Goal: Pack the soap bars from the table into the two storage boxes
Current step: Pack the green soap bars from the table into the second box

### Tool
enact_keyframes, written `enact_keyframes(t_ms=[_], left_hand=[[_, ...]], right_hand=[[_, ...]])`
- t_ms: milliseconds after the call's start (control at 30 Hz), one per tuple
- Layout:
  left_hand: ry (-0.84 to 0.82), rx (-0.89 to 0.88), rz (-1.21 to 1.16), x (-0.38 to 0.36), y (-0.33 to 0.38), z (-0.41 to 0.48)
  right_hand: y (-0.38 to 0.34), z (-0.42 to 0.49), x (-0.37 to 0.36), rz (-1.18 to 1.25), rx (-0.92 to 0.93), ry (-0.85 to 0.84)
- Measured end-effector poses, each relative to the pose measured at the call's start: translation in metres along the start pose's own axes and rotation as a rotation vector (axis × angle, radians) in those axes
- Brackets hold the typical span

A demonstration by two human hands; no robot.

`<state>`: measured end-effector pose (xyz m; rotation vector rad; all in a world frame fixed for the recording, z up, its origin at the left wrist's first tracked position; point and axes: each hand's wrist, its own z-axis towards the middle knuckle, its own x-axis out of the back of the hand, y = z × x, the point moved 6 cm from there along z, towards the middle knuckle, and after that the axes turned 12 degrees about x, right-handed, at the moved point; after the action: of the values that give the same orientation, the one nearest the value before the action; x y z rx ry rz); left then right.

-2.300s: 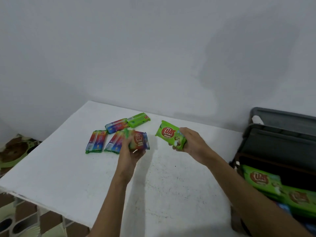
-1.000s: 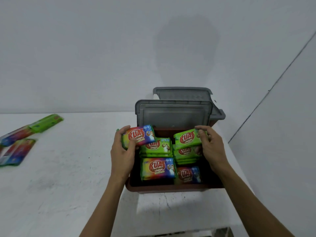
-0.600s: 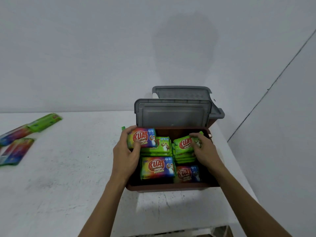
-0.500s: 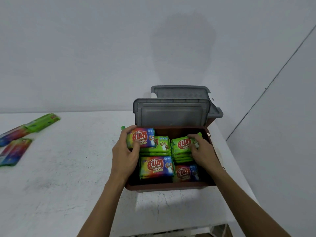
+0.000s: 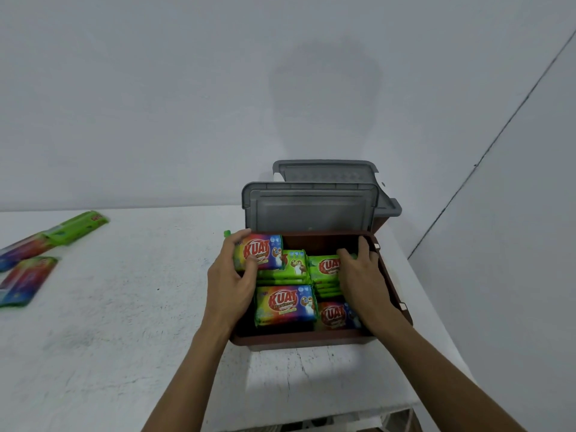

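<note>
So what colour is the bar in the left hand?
Soap bar: rainbow, green through red to blue; head view.

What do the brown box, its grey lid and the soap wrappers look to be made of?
Brown box: likely moulded plastic, matte, with a smooth rounded rim. Grey lid: plastic too, dull, with moulded raised borders. Soap wrappers: thin printed film, seemingly glossy, judging by bright print and flat sealed edges.

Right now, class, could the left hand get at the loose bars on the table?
Probably not at once: the left hand grips a rainbow bar over the box. The loose bars lie far to its left; nothing visible stands between, so once freed it likely could.
</note>
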<state>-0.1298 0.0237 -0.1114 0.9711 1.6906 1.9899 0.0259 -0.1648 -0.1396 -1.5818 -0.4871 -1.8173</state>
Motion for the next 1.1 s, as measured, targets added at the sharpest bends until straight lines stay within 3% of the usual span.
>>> enact_keyframes(t_ms=[200,300,433,567,667,800,1100], left_hand=[[-0.044,0.006,-0.010,-0.001,0.003,0.002],[-0.098,0.033,-0.064,-0.004,0.007,0.003],[-0.219,0.100,-0.212,-0.012,0.012,-0.001],[-0.334,0.064,-0.120,-0.022,0.015,-0.004],[-0.310,-0.026,0.115,-0.022,0.011,0.001],[-0.126,-0.146,0.358,-0.010,-0.001,0.014],[-0.066,-0.152,0.522,-0.013,-0.021,0.015]], right_hand=[[-0.025,-0.001,0.031,0.085,0.046,0.205],[-0.037,0.010,0.047,0.479,0.116,0.187],[-0.059,0.011,0.045,1.180,0.027,-0.094],[-0.060,0.006,0.037,1.466,-0.112,-0.117],[-0.047,0.002,0.038,1.482,-0.154,-0.117],[-0.016,-0.006,0.045,1.307,-0.176,-0.136],[0.028,-0.028,0.049,0.889,-0.223,-0.185]])
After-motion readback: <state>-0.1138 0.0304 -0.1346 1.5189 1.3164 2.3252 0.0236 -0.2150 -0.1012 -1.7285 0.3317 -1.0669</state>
